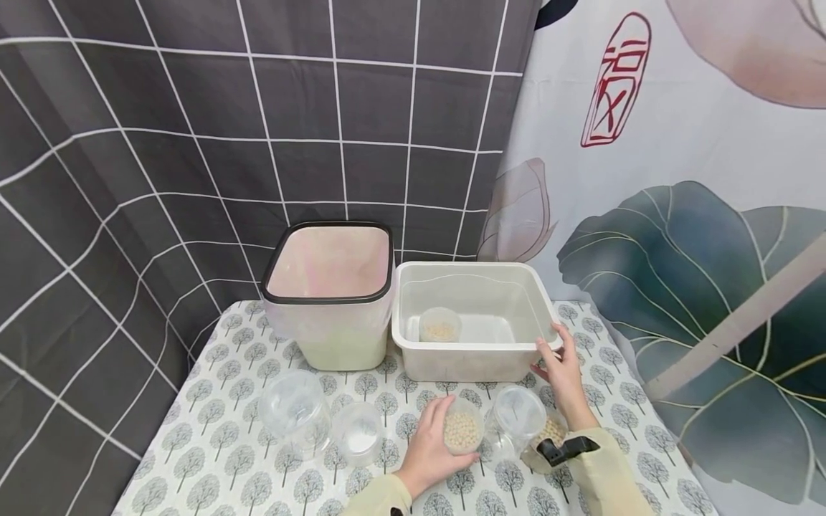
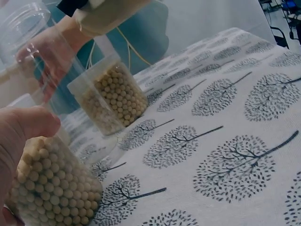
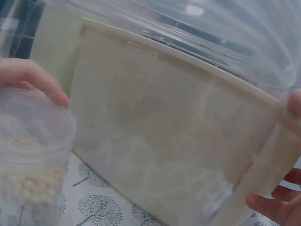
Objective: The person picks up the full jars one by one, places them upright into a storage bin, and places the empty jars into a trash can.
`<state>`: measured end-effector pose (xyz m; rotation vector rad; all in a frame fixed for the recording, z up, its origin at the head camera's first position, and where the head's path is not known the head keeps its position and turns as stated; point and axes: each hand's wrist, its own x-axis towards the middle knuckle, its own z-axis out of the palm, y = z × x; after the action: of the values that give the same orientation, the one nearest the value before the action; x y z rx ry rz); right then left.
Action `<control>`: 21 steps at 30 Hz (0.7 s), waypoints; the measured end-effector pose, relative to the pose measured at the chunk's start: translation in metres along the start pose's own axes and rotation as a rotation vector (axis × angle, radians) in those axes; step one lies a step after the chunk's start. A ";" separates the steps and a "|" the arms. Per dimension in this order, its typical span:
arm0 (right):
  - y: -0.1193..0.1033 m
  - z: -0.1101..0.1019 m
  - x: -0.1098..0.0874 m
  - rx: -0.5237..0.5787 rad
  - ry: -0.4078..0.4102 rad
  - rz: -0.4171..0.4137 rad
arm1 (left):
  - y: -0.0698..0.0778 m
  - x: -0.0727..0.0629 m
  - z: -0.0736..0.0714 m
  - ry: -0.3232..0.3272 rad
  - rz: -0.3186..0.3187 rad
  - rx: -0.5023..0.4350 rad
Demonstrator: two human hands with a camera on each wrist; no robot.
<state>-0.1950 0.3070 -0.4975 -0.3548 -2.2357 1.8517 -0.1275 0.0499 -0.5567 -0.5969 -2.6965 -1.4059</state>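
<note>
My left hand holds a clear plastic jar of pale round beans, its thumb and fingers spread around the sides. In the left wrist view the thumb presses near the top of this jar. My right hand grips the front right corner of a white plastic basin, with fingertips over the rim and others under it. A small tub with some beans sits inside the basin, at its left. Between my hands stands a tall clear container. Another jar of beans is beside it, partly under my right forearm.
A tall pale bin with a black rim stands against the basin's left side. Two clear empty containers, a larger one and a smaller one, stand front left on the tree-patterned cloth. A grid-patterned curtain hangs behind.
</note>
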 end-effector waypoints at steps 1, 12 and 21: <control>0.000 0.000 0.000 -0.001 0.000 -0.001 | 0.000 0.000 0.000 0.000 -0.001 -0.004; -0.002 0.000 -0.001 -0.004 0.003 -0.017 | 0.016 0.010 -0.015 -0.026 0.009 0.032; -0.001 0.000 -0.002 -0.003 -0.002 -0.010 | 0.022 0.012 -0.024 -0.003 0.037 0.034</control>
<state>-0.1930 0.3061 -0.4962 -0.3416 -2.2374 1.8444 -0.1342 0.0455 -0.5229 -0.6436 -2.6913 -1.3484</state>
